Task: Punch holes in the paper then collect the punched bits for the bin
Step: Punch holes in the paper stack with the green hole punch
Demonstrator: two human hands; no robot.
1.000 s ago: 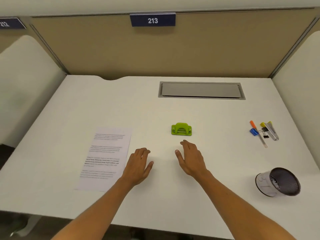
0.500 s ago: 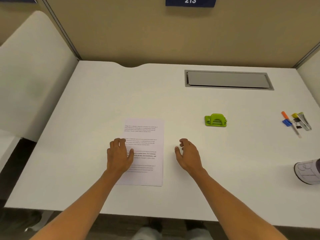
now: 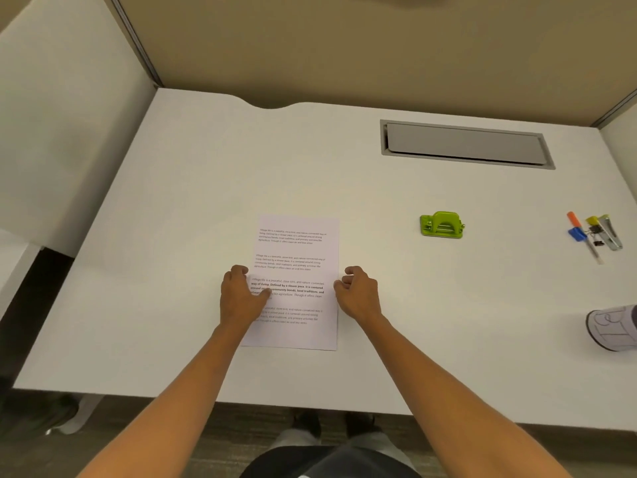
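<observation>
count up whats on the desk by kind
paper: 1
hole punch: 1
mesh cup lying on its side: 1
pens and markers: about 4, bunched with small clips, exact number unclear
total: about 7

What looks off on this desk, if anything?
Only the mesh cup at the right edge: it lies tipped on its side, cut off by the frame. Paper sits flat and unpunched; green punch is upright.
</observation>
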